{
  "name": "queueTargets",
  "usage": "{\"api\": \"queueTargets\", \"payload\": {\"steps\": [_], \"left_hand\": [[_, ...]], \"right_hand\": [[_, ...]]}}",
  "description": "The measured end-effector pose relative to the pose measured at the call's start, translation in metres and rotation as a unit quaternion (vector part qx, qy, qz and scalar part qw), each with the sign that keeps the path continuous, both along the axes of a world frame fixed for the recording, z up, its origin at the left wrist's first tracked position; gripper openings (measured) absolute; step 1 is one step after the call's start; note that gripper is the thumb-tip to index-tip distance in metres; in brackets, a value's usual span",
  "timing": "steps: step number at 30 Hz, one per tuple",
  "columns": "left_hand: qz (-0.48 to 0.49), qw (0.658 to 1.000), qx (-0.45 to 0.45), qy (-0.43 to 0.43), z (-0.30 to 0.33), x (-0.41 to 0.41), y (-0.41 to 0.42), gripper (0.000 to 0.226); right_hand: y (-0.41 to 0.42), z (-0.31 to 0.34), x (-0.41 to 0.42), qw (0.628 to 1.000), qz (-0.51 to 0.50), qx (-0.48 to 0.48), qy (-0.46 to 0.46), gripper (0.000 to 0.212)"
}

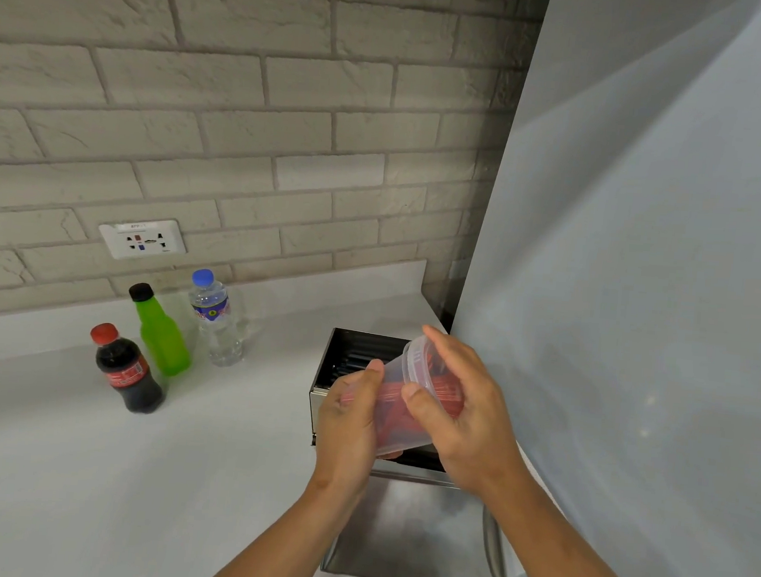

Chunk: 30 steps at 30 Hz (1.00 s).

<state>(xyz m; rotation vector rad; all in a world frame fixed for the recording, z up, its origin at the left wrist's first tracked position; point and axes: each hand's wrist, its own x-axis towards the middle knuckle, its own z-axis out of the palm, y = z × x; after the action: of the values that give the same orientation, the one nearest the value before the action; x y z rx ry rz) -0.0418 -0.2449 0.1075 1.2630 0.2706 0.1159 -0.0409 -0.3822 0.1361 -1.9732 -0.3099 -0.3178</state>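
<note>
A clear plastic tub point(394, 403) with red contents is held tilted above a stainless steel box point(345, 367) on the white counter. My left hand point(350, 418) grips the tub's lower body from the left. My right hand point(460, 404) curls around its rim and lid end, thumb on the near side. The steel box is open at the top and shows dark slats inside. A flat steel tray or flap point(414, 527) lies in front of it, under my forearms.
Three bottles stand to the left: a cola bottle point(128, 373) with a red cap, a green bottle point(161, 334) with a black cap, a water bottle point(216, 321) with a blue cap. A wall socket point(142, 238) sits in the brick wall. A grey panel point(644, 263) rises on the right.
</note>
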Motion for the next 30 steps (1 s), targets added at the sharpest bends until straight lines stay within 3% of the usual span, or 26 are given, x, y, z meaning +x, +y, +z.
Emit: {"api": "queueTargets", "payload": {"steps": [4, 12, 15, 20, 25, 30], "left_hand": [[0.003, 1.000, 0.009, 0.014, -0.004, 0.001, -0.001, 0.067], [0.012, 0.999, 0.033, 0.011, 0.001, 0.002, 0.002, 0.043], [-0.011, 1.000, -0.005, 0.028, 0.000, 0.005, 0.007, 0.047], [-0.098, 0.994, -0.014, 0.038, 0.006, 0.008, 0.025, 0.062], [-0.055, 0.998, -0.002, 0.016, 0.004, 0.006, 0.025, 0.056], [0.006, 1.000, 0.020, 0.007, 0.002, 0.003, 0.019, 0.047]], "right_hand": [[0.003, -0.001, -0.002, 1.000, -0.013, 0.016, 0.010, 0.070], [0.010, 0.005, -0.001, 1.000, -0.021, 0.020, 0.000, 0.069], [0.008, 0.008, 0.003, 1.000, -0.006, -0.016, 0.005, 0.073], [-0.008, 0.012, 0.009, 0.988, 0.102, -0.119, -0.001, 0.085], [0.003, 0.008, 0.010, 0.996, 0.063, -0.041, -0.057, 0.067], [0.009, 0.006, 0.009, 0.995, 0.054, -0.025, -0.078, 0.062]]}}
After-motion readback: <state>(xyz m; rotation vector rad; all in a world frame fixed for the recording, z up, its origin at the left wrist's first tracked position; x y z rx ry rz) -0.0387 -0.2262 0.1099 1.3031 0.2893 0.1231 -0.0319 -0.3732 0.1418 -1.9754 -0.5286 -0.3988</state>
